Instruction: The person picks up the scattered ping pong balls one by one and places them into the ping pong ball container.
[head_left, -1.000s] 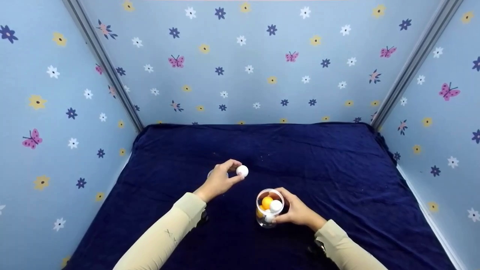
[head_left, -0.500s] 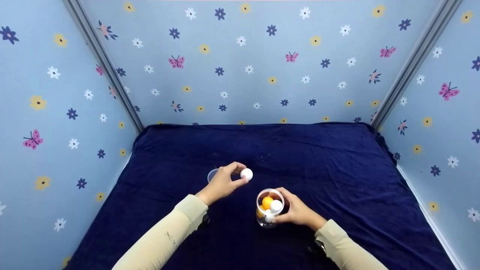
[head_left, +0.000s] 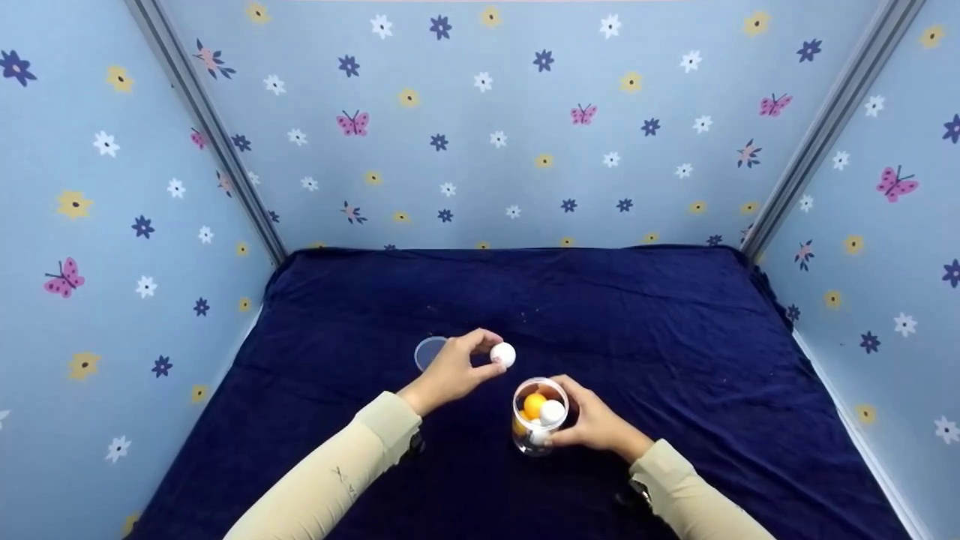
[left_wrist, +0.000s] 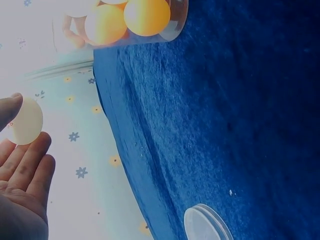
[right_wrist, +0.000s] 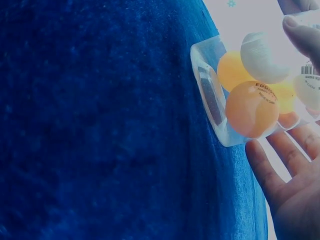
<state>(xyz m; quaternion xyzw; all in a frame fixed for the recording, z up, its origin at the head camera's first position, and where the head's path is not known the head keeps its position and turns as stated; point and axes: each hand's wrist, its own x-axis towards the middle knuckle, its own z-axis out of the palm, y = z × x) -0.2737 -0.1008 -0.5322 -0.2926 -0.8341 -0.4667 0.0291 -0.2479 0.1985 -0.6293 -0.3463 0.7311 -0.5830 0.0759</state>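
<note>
My left hand (head_left: pixel 454 373) pinches a white ping-pong ball (head_left: pixel 503 355) between thumb and fingers, above the cloth and a little left of a clear plastic jar (head_left: pixel 517 439). In the left wrist view that ball (left_wrist: pixel 29 122) shows between the thumb and the fingertips. My right hand (head_left: pixel 596 425) grips the jar from its right side, thumb in front and fingers behind. The jar stands upright and uncapped, holding several orange and white balls. Through its wall in the right wrist view, an orange ball (right_wrist: pixel 251 110) with printed lettering shows near the base.
A round clear lid (head_left: pixel 429 352) lies on the dark blue cloth (head_left: pixel 637 315), partly hidden behind my left hand. Pale blue walls (head_left: pixel 480 120) with flowers and butterflies enclose the back and both sides.
My left hand has carried the white ping-pong ball right and slightly nearer, toward the jar, uncovering more of the lid. The right hand and the jar have stayed put.
</note>
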